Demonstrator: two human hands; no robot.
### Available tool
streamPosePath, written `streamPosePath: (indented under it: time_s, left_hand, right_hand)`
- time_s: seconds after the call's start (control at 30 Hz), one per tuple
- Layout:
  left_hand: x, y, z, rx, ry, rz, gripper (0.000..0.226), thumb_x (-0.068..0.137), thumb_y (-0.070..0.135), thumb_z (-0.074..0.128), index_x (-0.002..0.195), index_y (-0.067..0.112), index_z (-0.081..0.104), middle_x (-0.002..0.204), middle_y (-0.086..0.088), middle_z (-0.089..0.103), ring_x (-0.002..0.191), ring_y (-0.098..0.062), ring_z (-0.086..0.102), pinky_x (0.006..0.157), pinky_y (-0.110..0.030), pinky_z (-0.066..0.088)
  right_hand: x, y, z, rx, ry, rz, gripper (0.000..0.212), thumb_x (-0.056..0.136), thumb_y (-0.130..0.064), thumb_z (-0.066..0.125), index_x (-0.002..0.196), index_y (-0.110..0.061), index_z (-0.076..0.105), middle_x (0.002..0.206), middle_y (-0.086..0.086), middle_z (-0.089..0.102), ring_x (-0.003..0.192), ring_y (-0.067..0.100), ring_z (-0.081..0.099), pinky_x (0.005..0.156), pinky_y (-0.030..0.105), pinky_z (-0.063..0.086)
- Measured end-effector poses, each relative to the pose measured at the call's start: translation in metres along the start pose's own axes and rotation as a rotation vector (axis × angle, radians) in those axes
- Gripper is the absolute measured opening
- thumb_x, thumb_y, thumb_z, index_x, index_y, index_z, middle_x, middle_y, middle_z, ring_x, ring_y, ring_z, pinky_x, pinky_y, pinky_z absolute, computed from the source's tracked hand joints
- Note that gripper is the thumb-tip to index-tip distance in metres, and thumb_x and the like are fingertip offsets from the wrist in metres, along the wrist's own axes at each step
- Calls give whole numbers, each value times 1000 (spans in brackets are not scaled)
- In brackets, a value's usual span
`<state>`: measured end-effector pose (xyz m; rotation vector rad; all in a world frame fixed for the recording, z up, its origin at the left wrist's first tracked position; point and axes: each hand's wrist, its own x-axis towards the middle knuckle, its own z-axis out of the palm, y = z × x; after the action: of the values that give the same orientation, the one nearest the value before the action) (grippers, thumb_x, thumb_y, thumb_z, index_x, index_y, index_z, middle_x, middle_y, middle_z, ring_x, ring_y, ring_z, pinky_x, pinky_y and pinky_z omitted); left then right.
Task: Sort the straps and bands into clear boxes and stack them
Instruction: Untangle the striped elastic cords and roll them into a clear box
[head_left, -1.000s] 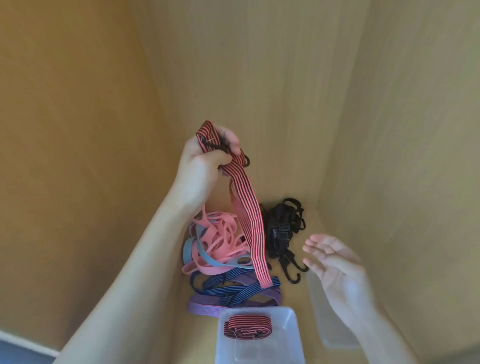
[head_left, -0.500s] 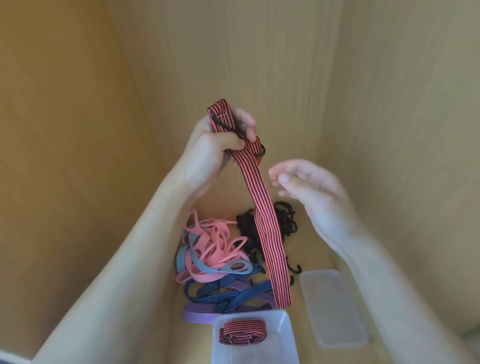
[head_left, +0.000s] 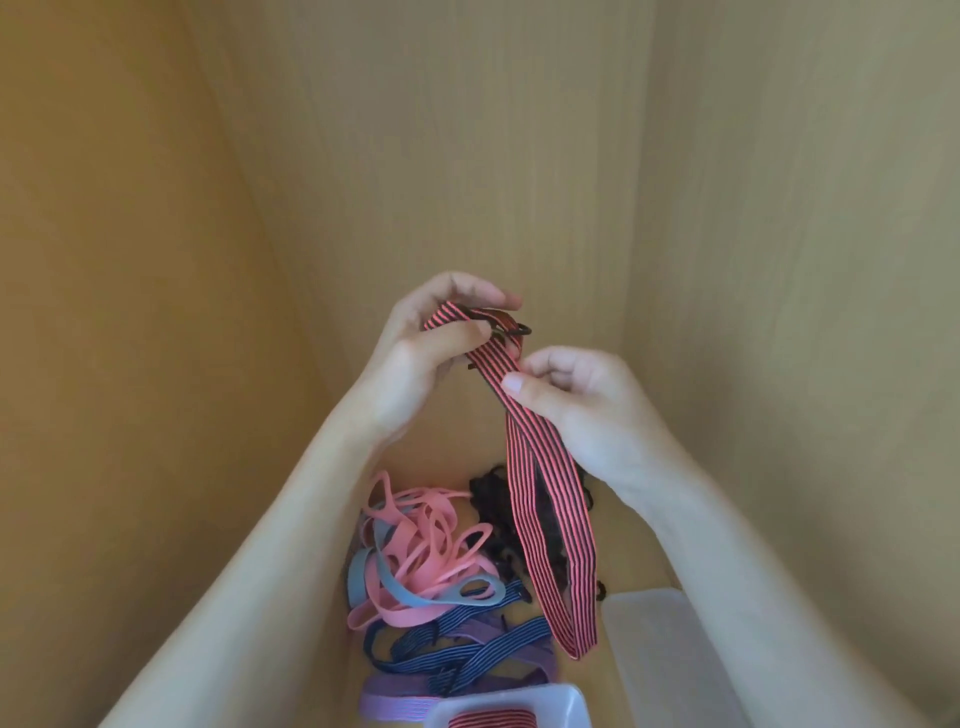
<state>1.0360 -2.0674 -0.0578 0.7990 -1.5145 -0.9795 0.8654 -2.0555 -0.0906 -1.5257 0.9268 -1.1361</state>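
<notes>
A red-and-black striped strap hangs as a loop in front of me. My left hand grips its top end, where a black hook sticks out. A little lower, my right hand pinches the same strap between thumb and fingers. Below lies a heap: pink bands, a grey-blue band, blue striped straps, a purple strap and black cords. A clear box at the bottom edge holds a rolled red striped strap.
Wooden walls close in on the left, back and right. A clear box lid lies flat on the wooden floor to the right of the heap.
My right hand rose from low on the right and took hold of the striped strap. The strap's free end came up, so it now hangs doubled as a loop.
</notes>
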Motion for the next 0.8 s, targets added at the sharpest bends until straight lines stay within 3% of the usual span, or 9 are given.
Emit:
streamPosePath:
  time_s: [0.1, 0.23, 0.4, 0.6, 0.7, 0.8]
  left_hand:
    - [-1, 6, -7, -29, -44, -8, 51, 68, -6, 39, 117, -3, 52, 123, -31, 57, 101, -39, 64, 90, -43, 54]
    - [5, 5, -5, 216, 89, -54, 47, 83, -30, 36, 120, -6, 52, 113, -28, 63, 92, -35, 74, 86, -38, 60]
    - [8, 4, 2, 237, 137, -85, 33, 95, -20, 37, 121, -6, 51, 94, -25, 71, 79, -37, 75, 69, -35, 63]
    - [14, 16, 8, 140, 119, -94, 40, 88, -19, 29, 116, -2, 52, 81, -22, 73, 61, -36, 72, 53, -34, 60]
    - [21, 16, 14, 88, 99, -86, 44, 82, -18, 28, 112, -1, 56, 81, -22, 73, 53, -33, 69, 48, -31, 55]
    - [26, 12, 18, 36, 71, -97, 46, 77, -17, 29, 109, -1, 58, 81, -19, 72, 49, -30, 64, 46, -30, 51]
  right_hand:
    - [2, -2, -13, 216, -24, -27, 9, 97, -5, 60, 90, -4, 64, 77, 10, 66, 70, 22, 59, 67, 31, 47]
    - [9, -4, -27, 300, 1, -84, 8, 98, 3, 52, 97, -1, 60, 86, 10, 72, 59, 17, 55, 53, 24, 41]
    - [19, 0, -33, 371, 55, -38, 8, 95, 3, 57, 98, -2, 61, 91, 14, 74, 53, 17, 49, 49, 22, 36]
    - [26, 10, -26, 375, 22, 20, 13, 90, -5, 69, 97, -6, 58, 79, 6, 63, 59, 16, 54, 59, 27, 43]
    - [27, 11, -20, 380, -43, 27, 25, 84, -13, 75, 98, -7, 55, 75, 2, 64, 57, 16, 57, 56, 28, 45]
    - [28, 9, -16, 331, -56, 10, 54, 71, -24, 82, 111, 3, 57, 84, 9, 68, 55, 15, 53, 51, 26, 43]
